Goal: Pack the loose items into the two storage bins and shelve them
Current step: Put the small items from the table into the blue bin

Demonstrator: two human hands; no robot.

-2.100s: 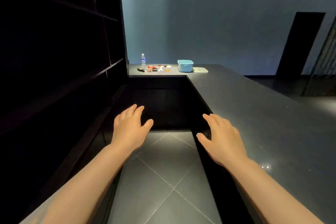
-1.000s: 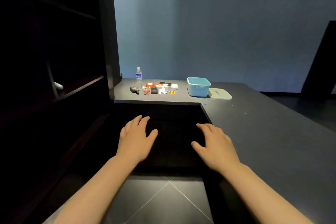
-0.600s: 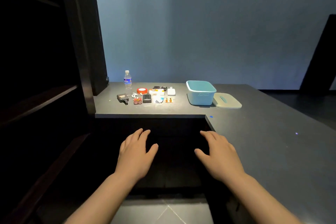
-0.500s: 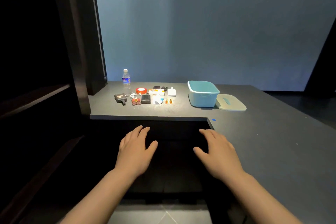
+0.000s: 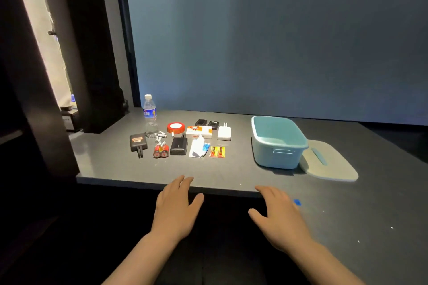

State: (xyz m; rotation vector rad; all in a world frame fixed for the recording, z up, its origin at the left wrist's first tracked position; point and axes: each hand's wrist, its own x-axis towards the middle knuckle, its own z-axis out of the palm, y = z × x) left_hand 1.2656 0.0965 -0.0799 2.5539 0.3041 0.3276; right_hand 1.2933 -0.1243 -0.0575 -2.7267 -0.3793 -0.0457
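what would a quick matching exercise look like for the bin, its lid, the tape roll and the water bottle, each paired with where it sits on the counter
Things:
1. blue bin
2. lid
3. red tape roll
4. water bottle

Places:
A. upright at the left end of the back row of small items
B. flat on the counter, right of the bin
C. open and empty, right of the small items
D. between the bottle and the orange-and-white box

Pairs: 1-C, 2-B, 3-D, 4-A

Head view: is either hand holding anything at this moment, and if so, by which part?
Nothing is held. The left hand and right hand are both open with fingers spread, short of the loose items and the blue bin on the counter.
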